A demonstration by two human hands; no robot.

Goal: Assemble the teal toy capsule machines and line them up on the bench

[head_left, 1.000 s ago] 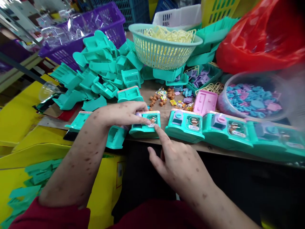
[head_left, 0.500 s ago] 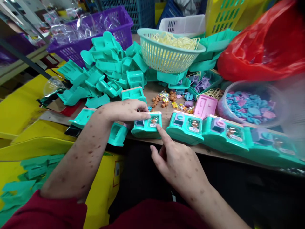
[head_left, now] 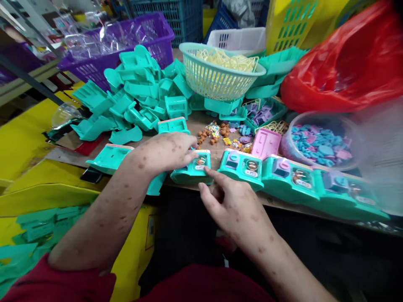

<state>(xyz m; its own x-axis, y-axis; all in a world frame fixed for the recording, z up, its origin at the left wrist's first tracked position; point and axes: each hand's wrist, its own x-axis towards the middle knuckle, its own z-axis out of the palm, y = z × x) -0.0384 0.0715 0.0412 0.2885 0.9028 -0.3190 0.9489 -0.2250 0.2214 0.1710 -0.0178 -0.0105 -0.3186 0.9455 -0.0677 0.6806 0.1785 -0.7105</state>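
Left hand (head_left: 163,153): lies palm-down over the left half of a small turquoise plastic toy machine with a clear round window (head_left: 193,167), its grip pressed onto the toy's top face, fingertips ending beside the window.
Right hand (head_left: 234,207): comes up from below the table edge, forefinger stretched out and touching the toy's front right corner; the remaining fingers are loosely curled, the grip pinching nothing.
The toy: sits at the near edge of the brown table (head_left: 217,149), directly under the left grip and just ahead of the right forefinger.
To the right of the grips: a row of finished turquoise toy machines (head_left: 292,180) stands side by side along the same edge, the nearest almost touching the toy in hand.
Beyond the grips: a heap of loose turquoise plastic shells (head_left: 138,96), a pale green woven-look plastic basket of cream-coloured pieces (head_left: 220,69), scattered small brown and coloured bits (head_left: 220,132), and a clear round tub of blue and pink parts (head_left: 317,140).
Handling: the toy looks like a light, stiff, hollow moulded shell with smooth sides, likely to slide if pushed; its outer side walls seem the safest hold, away from the window.
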